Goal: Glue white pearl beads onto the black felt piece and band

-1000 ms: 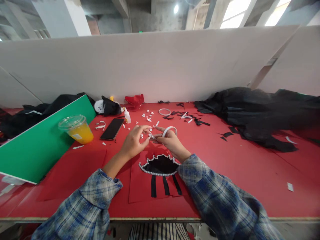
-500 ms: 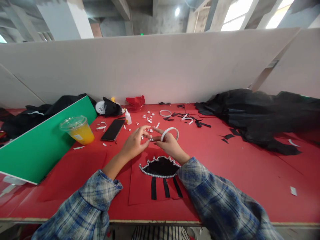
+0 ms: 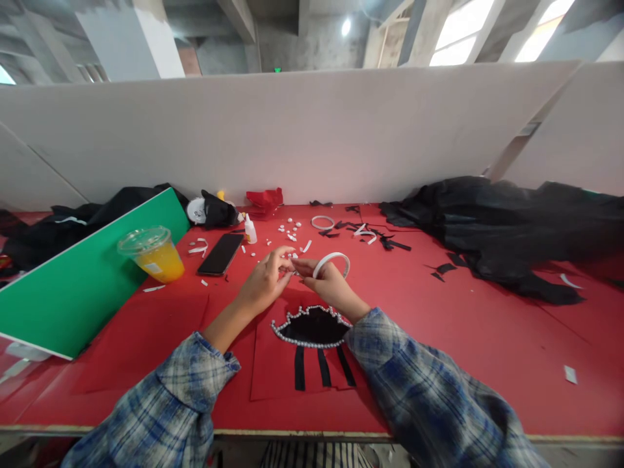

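I see both hands meeting above table [image 3: 487, 338] middle, just beyond black bead-edged piece [image 3: 312, 327]. Right hand [image 3: 327, 286] grasps white tape roll [image 3: 332, 262] — roll lifted, tilted. Left hand [image 3: 264, 281] pinches small thing at roll's left side; too small to tell what. Phone [image 3: 220, 253], orange drink cup [image 3: 151, 252] toward left edge — well apart from hands.
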A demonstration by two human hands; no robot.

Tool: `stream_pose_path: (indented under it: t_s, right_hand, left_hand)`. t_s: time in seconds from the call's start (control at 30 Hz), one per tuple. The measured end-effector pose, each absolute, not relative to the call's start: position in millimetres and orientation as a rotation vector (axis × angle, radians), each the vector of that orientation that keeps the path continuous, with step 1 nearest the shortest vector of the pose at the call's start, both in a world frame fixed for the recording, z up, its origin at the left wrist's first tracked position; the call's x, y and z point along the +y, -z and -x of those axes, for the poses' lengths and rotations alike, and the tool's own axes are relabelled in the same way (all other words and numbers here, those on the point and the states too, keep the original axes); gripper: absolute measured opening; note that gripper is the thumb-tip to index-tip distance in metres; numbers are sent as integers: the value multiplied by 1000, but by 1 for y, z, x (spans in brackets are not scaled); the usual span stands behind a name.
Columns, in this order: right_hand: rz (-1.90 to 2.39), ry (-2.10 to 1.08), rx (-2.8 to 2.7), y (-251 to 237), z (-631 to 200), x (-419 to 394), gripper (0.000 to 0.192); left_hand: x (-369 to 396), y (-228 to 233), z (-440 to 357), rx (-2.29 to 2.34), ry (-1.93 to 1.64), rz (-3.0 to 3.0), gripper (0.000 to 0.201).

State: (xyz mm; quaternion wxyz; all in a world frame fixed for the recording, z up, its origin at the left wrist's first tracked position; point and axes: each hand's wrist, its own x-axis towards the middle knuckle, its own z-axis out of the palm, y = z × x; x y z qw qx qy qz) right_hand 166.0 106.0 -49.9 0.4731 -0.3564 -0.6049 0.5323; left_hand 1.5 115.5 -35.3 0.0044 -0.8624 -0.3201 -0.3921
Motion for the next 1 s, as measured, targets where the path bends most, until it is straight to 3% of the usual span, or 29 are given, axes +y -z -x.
stream_pose_path:
  t_s: [0.3, 0.7, 1.0]
  right_hand:
    - [883, -1518, -1385, 40, -166, 98, 45]
    - [925, -1485, -1234, 37, -169, 99, 45]
    - [868, -1494, -1282, 32, -166, 94, 44]
  left_hand:
    - [117, 41, -1, -956, 1176, 2703, 39]
    - [115, 37, 0, -930, 1224, 2664, 30]
    - [112, 39, -3, -911, 1220, 2675, 36]
